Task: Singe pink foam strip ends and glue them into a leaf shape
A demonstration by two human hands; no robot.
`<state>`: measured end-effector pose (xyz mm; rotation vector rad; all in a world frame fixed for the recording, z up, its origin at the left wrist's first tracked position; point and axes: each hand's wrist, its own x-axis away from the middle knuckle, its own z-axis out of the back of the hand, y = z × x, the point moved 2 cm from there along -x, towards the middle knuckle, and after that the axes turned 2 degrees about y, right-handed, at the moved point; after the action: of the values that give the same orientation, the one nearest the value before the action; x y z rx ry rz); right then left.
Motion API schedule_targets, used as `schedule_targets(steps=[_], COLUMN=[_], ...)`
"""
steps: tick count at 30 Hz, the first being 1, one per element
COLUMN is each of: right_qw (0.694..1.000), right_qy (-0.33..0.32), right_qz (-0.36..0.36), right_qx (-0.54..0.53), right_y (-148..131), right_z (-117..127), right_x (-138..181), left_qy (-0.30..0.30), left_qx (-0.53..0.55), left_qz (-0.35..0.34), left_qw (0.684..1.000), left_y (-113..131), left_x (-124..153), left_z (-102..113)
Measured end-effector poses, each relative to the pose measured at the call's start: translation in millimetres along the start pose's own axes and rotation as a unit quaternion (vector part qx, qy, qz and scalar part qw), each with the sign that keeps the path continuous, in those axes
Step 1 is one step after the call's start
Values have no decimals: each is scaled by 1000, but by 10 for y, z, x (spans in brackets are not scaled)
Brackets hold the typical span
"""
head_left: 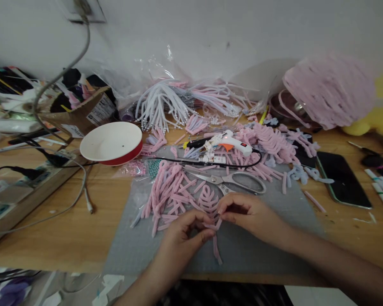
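Observation:
Both my hands meet over a grey mat (252,250) on the wooden table. My left hand (183,236) and my right hand (245,212) are closed in pinches on a pink pipe-cleaner leaf shape (210,203), whose stem hangs down toward me. A heap of cut pink pipe-cleaner pieces (169,191) lies just left of the leaf. Silver scissors (232,181) lie right behind my right hand. A white hot glue gun (232,143) with an orange trigger rests further back, its black cord curving across the mat.
A red-sided white bowl (111,142) stands at the back left beside a cardboard box (83,112) and cables. White and pink pipe-cleaner bundles (178,102) lie in plastic by the wall. A dark phone (343,178) lies at right, a pink fluffy ball (328,89) behind it.

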<state>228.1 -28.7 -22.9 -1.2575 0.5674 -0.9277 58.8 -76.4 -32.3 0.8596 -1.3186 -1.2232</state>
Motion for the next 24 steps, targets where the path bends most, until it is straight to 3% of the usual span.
schedule_targets(steps=[5,9,18,24], right_qw=[989,967,912,887], right_qy=[-35,-54,22,21], right_qz=[93,155,248,291], right_qx=[113,197,327,359], right_y=[-24,-12,74,150], right_z=[-5,-6,-39,-46], right_x=[7,40,117,131], left_qy=[7,-8,35,34], left_qx=[-164,-218,-318,-346], left_qz=[-91,-120,-183,-198], left_qw=[982,968,930,916], left_y=[48,50,-19,-88], left_x=[-24,-30,36,50], left_z=[45,42,41,54])
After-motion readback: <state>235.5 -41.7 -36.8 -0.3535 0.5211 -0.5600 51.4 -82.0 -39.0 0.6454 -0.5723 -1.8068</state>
